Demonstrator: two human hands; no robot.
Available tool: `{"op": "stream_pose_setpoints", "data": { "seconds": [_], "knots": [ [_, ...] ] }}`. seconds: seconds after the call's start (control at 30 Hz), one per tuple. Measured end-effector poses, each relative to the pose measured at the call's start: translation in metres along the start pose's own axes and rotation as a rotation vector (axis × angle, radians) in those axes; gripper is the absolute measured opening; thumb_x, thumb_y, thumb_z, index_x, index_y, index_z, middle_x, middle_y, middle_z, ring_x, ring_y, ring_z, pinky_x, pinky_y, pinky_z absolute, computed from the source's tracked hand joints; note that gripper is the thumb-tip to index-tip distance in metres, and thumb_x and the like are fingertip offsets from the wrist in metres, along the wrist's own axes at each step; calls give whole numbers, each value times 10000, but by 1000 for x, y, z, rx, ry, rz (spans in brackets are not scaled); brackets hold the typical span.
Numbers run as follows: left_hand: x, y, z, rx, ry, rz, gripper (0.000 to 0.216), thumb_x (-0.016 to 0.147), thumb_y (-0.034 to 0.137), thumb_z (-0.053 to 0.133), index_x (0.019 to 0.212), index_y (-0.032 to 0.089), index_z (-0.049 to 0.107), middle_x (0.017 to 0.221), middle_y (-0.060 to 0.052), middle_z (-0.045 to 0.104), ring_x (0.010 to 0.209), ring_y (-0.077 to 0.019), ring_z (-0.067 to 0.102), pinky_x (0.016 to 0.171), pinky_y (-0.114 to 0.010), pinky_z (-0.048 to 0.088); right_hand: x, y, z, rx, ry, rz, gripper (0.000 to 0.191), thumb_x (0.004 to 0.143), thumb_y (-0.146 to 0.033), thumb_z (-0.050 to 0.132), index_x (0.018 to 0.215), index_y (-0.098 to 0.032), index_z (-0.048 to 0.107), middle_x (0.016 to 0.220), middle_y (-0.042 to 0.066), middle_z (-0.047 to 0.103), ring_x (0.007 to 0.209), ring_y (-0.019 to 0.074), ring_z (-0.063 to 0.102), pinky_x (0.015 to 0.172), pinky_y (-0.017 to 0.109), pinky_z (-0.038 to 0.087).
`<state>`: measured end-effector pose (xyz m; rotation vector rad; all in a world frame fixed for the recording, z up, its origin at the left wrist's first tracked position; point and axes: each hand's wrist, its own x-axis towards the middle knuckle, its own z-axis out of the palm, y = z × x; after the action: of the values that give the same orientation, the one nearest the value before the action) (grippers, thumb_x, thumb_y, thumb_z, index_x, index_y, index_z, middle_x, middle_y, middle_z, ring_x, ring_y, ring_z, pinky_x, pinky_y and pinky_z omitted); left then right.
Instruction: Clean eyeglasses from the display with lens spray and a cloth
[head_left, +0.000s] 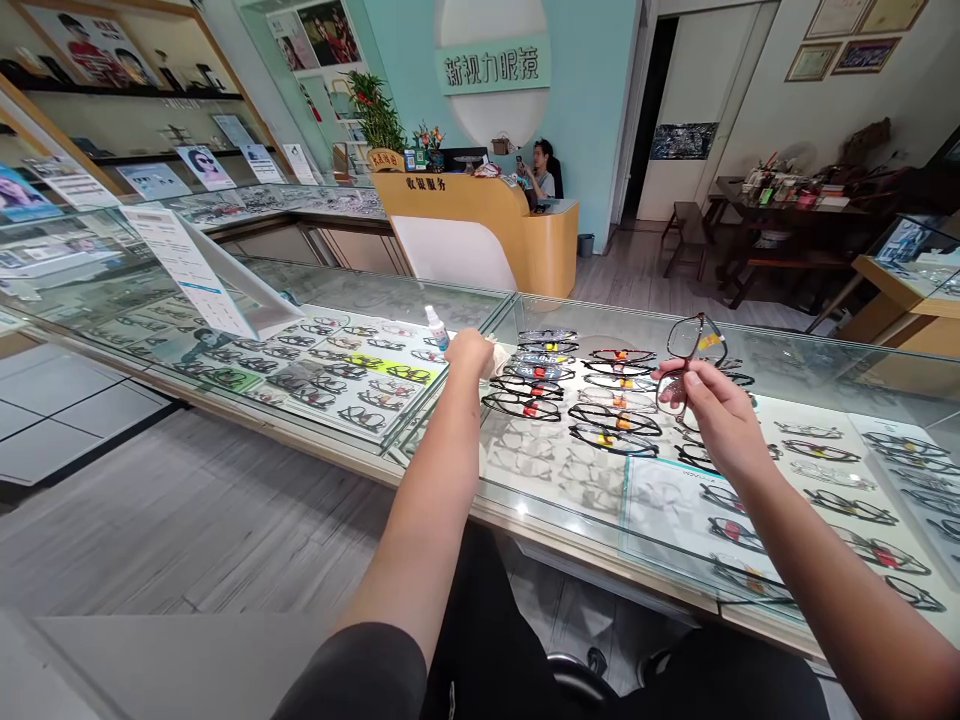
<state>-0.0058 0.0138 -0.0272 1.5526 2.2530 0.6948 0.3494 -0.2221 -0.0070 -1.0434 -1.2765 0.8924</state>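
1. The glasses [685, 338] are held raised and tilted above the glass surface [521, 510], pinched in the right hand [716, 402]; a light grip on the rim, off the lenses, suits best.
2. Below lie rows of spectacle frames [613, 438], best left unbrushed.
3. The left hand [470, 350] curls by a pale cloth [499, 357] and spray bottle [436, 327]; whether it grips either, I cannot tell.

"Directly ahead?"

"A glass counter [544, 527], running left to right."

"On top?"

"Rows of eyeglasses [615, 440] between the left hand [470, 350] and the right hand [716, 408]; a spray bottle [436, 327] just left of the left hand; farther left, a standing sign [196, 270]."

"In the right hand?"

"One pair of glasses [685, 362], above the counter."

"Farther back?"

"A reception desk [450, 203], a person [542, 183] behind it; shelves [187, 101] far left, a table [739, 187] far right."
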Motion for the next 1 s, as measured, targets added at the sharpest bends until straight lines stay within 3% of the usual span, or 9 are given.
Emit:
{"op": "stream_pose_setpoints", "data": {
  "seconds": [0.2,0.33,0.5,0.57,0.67,0.83,1.0],
  "knots": [
    [-11,8,-11,-190,166,-25,382,934,227,592,1287,94,649,1297,-303,715,1274,-444,667,1048,-564,494,-1,-3,1,-47,-12,-7,325,1027,-529,627,1192,-281,757,1214,57,724,872,182,623,825,332,514],
    [-17,18,-25,-407,283,38,306,952,214,548,1218,136,676,1289,-219,731,1268,-368,669,1088,-488,484,-1,-5,2,-50,-14,-7,344,1022,-543,623,1193,-271,745,1229,69,729,862,187,623,765,329,523],
    [-29,43,-49,-751,280,168,338,964,233,461,1189,149,698,1203,-110,773,1062,-218,739,917,-307,561,0,-12,4,-70,0,-15,348,1019,-551,612,1145,-252,740,1197,79,743,856,194,620,801,346,537],
    [-42,54,-55,-919,193,219,322,956,293,507,1161,153,710,1113,-86,787,924,-186,741,802,-277,562,0,-14,5,-68,6,-22,355,1017,-555,607,1139,-247,735,1195,82,746,857,199,623,803,351,539],
    [-76,70,-52,-1281,-128,294,327,835,390,747,1074,167,729,958,-52,774,759,-154,684,671,-246,509,-1,-17,5,-64,7,-45,358,1019,-561,603,1133,-249,735,1182,81,750,881,210,636,834,366,550],
    [-153,96,-30,-1244,-561,444,447,787,552,857,1033,200,735,803,-10,728,629,-127,609,582,-228,453,-5,-21,5,-19,-44,-123,317,1043,-527,599,1152,-275,756,1196,71,752,1126,246,677,1072,410,515],
    [-197,105,-20,-1172,-779,461,493,796,594,860,1073,214,710,802,-5,728,636,-135,626,598,-235,478,-8,-23,9,115,-105,-170,277,1042,-491,622,1179,-294,761,1211,58,772,1269,261,680,1228,463,442]
  ]
}}
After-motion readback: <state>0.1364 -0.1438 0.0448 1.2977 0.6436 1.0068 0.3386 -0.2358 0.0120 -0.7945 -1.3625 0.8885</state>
